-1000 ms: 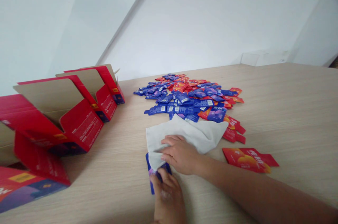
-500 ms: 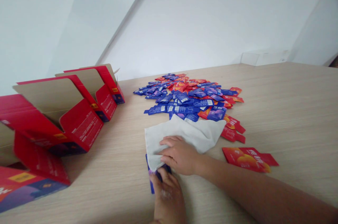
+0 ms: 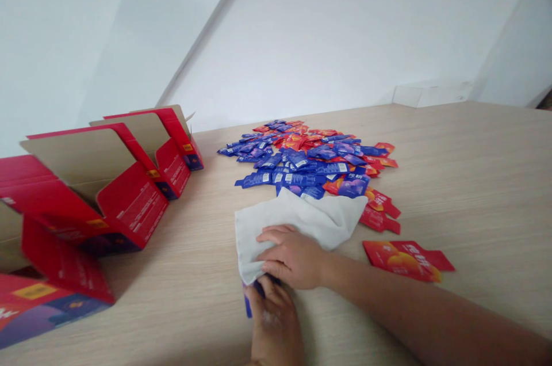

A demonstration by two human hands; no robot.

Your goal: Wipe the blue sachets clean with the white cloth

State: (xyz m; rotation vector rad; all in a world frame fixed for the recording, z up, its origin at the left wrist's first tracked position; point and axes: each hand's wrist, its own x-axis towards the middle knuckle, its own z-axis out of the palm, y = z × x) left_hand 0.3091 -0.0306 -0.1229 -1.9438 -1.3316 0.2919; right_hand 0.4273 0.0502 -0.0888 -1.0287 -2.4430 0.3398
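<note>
A white cloth (image 3: 319, 215) lies on the table, its left part over a blue packet (image 3: 248, 304) that shows only at its edges. My right hand (image 3: 293, 256) rests on the cloth with its fingers spread to the left. My left hand (image 3: 272, 311) is just below it, its fingers on the packet at the cloth's lower edge; a grip on the packet cannot be made out. Beyond the cloth is a heap of blue and red packets (image 3: 297, 160). A single red packet (image 3: 403, 259) lies to the right, near my right forearm.
Several open red boxes (image 3: 133, 205) stand in a row along the left side of the wooden table (image 3: 474, 182). A clear plastic object (image 3: 431, 94) stands at the back right against the white wall (image 3: 345, 26).
My right hand and the cloth have shifted slightly toward me and to the left, so that the cloth covers more of the blue packet. My left hand has stayed nearly still.
</note>
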